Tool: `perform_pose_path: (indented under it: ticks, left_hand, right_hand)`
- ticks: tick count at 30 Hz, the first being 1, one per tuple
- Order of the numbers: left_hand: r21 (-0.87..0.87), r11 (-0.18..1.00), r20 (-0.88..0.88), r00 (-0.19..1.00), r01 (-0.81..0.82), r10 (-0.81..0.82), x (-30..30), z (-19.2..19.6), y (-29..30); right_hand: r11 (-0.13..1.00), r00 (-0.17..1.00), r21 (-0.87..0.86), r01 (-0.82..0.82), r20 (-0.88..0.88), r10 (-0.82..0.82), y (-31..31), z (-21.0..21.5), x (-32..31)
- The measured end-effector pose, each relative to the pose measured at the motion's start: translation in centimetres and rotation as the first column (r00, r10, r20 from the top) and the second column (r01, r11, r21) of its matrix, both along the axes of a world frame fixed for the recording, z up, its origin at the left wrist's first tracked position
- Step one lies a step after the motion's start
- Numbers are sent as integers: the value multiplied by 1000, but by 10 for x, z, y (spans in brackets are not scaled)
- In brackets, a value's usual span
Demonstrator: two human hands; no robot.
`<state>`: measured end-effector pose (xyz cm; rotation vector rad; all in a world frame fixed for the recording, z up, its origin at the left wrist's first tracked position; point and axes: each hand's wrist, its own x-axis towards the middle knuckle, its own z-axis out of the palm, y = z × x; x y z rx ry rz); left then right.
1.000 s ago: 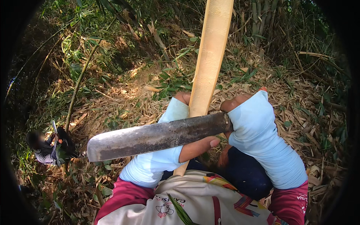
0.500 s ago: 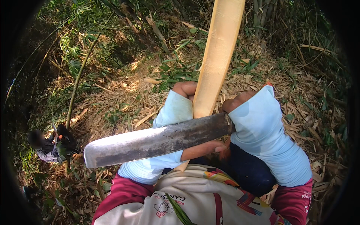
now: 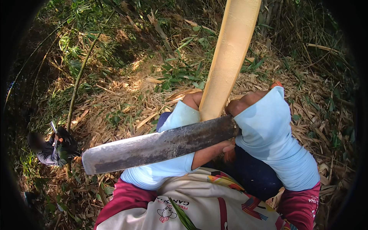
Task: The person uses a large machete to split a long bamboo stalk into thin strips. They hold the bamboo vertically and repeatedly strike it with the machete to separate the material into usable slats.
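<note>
Crouching at the far left among dry leaves, another person [image 3: 48,147] in a dark checked shirt works low beside a thin green bamboo stem [image 3: 78,82] that leans up and to the right through the undergrowth. Straw-coloured leaf litter [image 3: 126,103] covers the sunlit ground between that figure and the wearer of the camera. Across the middle of the frame lies a broad, dull grey machete blade [image 3: 153,147], its blunt squared tip pointing left and slightly down, its handle end running right. Behind the blade, the left hand [image 3: 191,100], with a pale blue sleeve pulled over the wrist, rests against the near side of a thick peeled bamboo pole [image 3: 230,57] that rises pale yellow toward the top edge; whether its fingers are wrapped around the pole cannot be told, since the pole hides them. Just right of the pole, the right hand [image 3: 245,103], also in a pale blue sleeve, is at the handle end of the blade, where it meets the base of the pole, but the sleeve and blade cover the handle, so its grip cannot be told. Maroon sleeves and a cream printed garment [image 3: 199,203] fill the lower edge
</note>
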<state>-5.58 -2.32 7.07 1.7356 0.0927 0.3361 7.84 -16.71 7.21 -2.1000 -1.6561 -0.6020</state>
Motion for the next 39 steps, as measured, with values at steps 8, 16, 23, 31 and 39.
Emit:
perform_pose_path:
  ticks: [8,16,23,31,39]
  left_hand:
    - [-19,996,51,995,85,-83,0,-1,-4]
    - [11,999,148,988,35,-36,4,-10,-3]
    - [-155,985,68,995,79,-69,4,-3,-6]
    - [-32,997,120,991,71,-67,6,-3,-2]
    - [-39,993,131,986,112,-106,7,-6,-3]
  right_hand:
    - [997,999,-79,13,-50,-17,-6,-1,-1]
    - [988,990,-150,-37,-143,15,-7,-5,1]
    - [997,996,-33,-66,-70,64,-4,-3,3]
    - [987,997,-159,6,-73,-18,-4,-3,-4]
    - [997,998,-74,1,-55,-5,-4,-6,-3]
